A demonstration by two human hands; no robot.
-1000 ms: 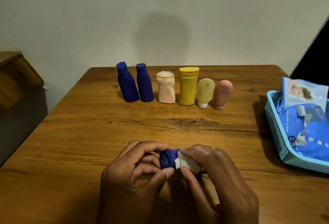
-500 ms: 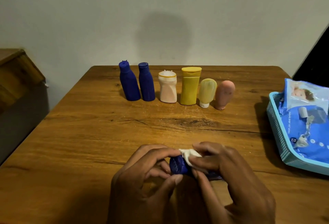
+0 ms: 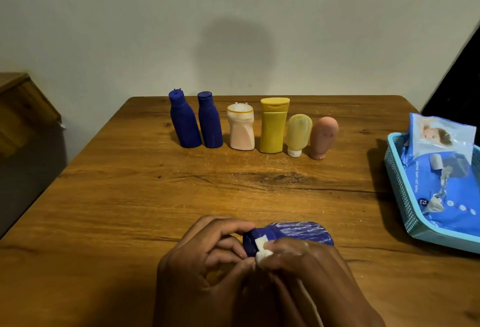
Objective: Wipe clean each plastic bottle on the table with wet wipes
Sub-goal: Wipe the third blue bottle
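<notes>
**One bottle in hand, six waiting**

Low centre, the right hand point(image 3: 306, 269) pinches a wipe point(image 3: 261, 255) against the blue bottle point(image 3: 293, 233); the left hand point(image 3: 207, 256) grips its cap. Six bottles point(image 3: 272, 125) stand mid-frame, apparently unwiped.

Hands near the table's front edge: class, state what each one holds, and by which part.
The left hand pinches the dark blue plastic bottle at its cap end. The right hand pinches a folded white wet wipe against the bottle's neck.
</notes>
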